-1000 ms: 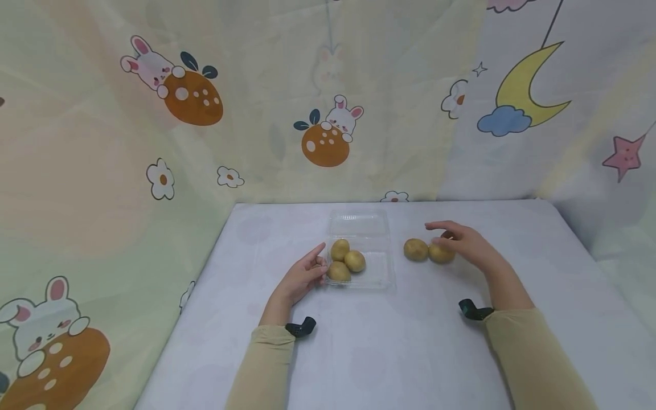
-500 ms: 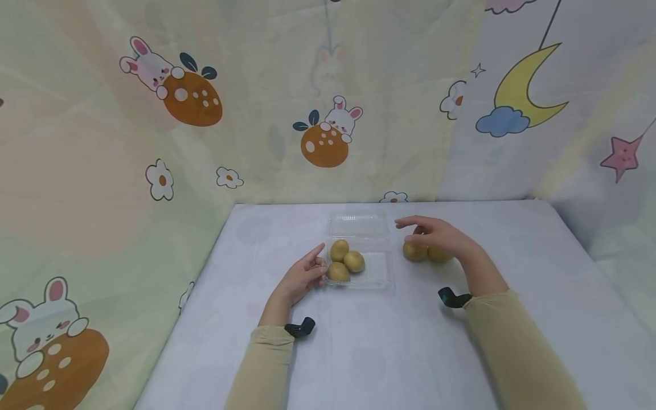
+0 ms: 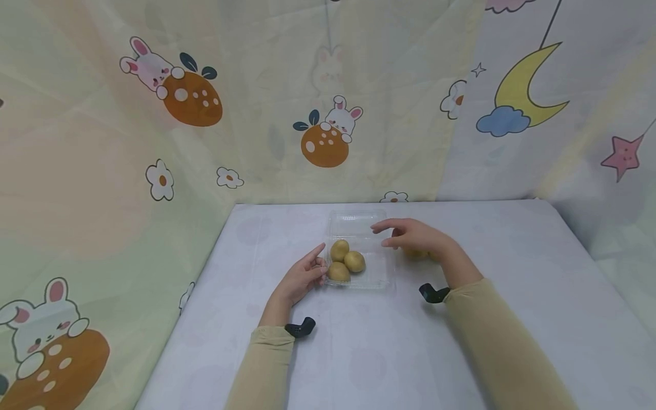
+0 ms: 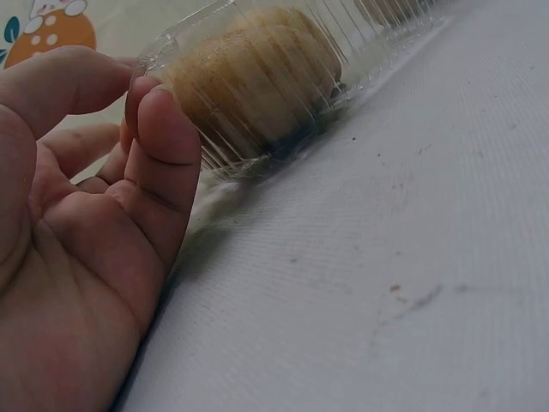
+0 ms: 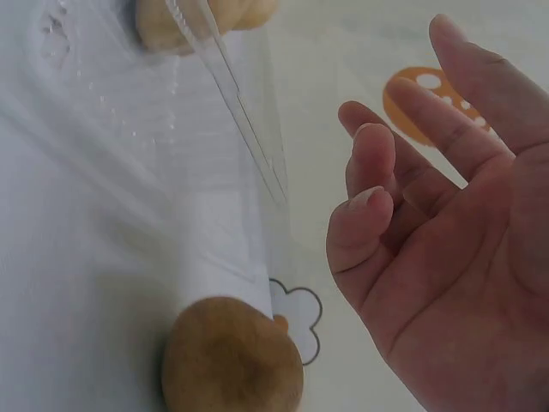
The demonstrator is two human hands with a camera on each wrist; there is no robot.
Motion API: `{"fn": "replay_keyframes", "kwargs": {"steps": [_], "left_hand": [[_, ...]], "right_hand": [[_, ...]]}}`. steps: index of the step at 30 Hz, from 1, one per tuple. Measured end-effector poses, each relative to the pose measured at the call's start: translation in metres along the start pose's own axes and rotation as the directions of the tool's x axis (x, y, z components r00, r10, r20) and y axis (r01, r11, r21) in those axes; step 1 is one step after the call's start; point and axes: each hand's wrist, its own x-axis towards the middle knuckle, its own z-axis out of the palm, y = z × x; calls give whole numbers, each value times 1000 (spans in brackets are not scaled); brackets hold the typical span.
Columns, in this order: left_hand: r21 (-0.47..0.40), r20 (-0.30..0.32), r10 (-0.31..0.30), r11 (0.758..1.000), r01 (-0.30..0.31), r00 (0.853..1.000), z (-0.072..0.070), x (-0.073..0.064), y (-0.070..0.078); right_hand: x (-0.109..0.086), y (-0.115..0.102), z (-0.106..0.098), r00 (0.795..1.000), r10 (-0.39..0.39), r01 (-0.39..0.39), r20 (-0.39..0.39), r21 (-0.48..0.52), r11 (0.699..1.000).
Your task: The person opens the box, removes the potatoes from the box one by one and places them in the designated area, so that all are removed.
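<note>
A clear plastic clamshell box (image 3: 376, 274) lies on the table with its lid (image 3: 353, 223) folded back. Three potatoes (image 3: 354, 261) sit together in its left half. At the box's left side, my left hand (image 3: 301, 279) pinches the rim, a potato (image 4: 257, 77) showing through the ribbed wall. My right hand (image 3: 417, 234) is raised over the right edge of the box, fingers loosely bent and holding nothing. Beneath and behind it lie two loose potatoes, one of them a brown potato (image 5: 232, 356) in the right wrist view; in the head view the hand and wrist cover most of them.
A white cloth covers the table (image 3: 369, 353). Behind it hangs a printed curtain (image 3: 266, 85) with rabbits, flowers and a moon. Each wrist wears a small black camera, such as the right camera (image 3: 433, 293).
My right hand has moved left, from above the loose potatoes to the right edge of the box. The left hand and the potatoes in the box have stayed put.
</note>
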Motion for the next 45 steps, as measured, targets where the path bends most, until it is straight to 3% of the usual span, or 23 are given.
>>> {"fn": "replay_keyframes", "kwargs": {"steps": [9, 14, 22, 32, 45], "left_hand": [[-6, -1, 3, 1000, -3, 1000, 1, -1, 2], [-9, 3, 0, 1000, 0, 1000, 1, 0, 2], [-9, 8, -1, 1000, 1, 1000, 1, -1, 2], [-14, 8, 7, 1000, -7, 1000, 1, 0, 1], [-12, 23, 17, 1000, -16, 1000, 0, 0, 0]], "right_hand": [[19, -11, 12, 990, -81, 80, 114, 15, 997], [26, -17, 19, 982, -79, 79, 174, 9, 997], [34, -21, 30, 973, -14, 5, 228, 43, 999], [44, -31, 36, 947, 53, -29, 316, -79, 996], [54, -31, 38, 925, 122, -101, 361, -78, 992]]}}
